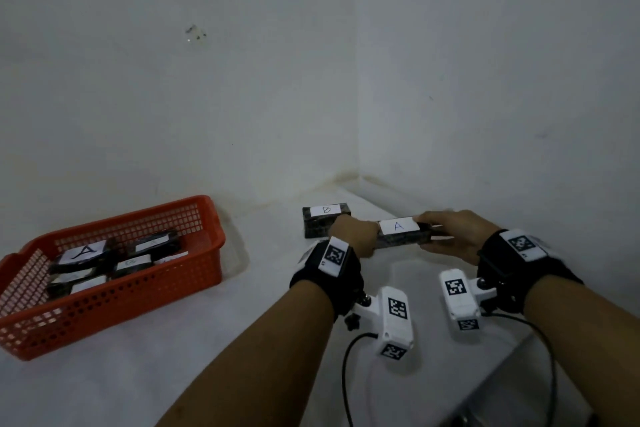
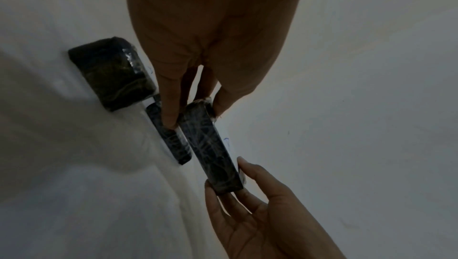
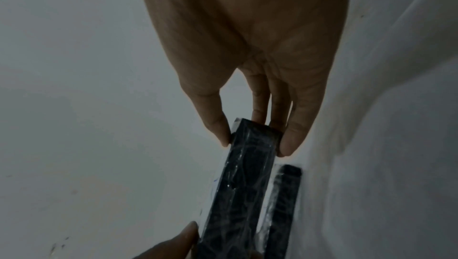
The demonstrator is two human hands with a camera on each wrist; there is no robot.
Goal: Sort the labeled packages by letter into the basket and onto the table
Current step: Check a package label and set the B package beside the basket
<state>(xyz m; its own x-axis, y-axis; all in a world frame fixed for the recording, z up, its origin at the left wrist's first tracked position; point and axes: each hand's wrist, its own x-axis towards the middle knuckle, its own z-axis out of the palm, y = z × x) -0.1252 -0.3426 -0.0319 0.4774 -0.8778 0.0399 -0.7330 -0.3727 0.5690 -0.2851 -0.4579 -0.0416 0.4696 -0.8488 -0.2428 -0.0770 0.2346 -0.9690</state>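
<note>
A dark wrapped package with a white "A" label (image 1: 401,231) hangs a little above the white table, held by its two ends. My left hand (image 1: 356,236) pinches its left end (image 2: 198,110) and my right hand (image 1: 450,234) pinches its right end (image 3: 255,136). Behind my left hand a package labeled "B" (image 1: 325,218) lies on the table. Another dark package (image 2: 173,139) lies on the table just under the held one, also seen in the right wrist view (image 3: 282,204). The red basket (image 1: 145,291) at the left holds several labeled packages, one marked "A" (image 1: 83,253).
White walls meet in a corner just behind the packages. The table edge (image 1: 519,350) runs diagonally at the lower right, with black cables (image 1: 346,374) hanging from my wrist cameras.
</note>
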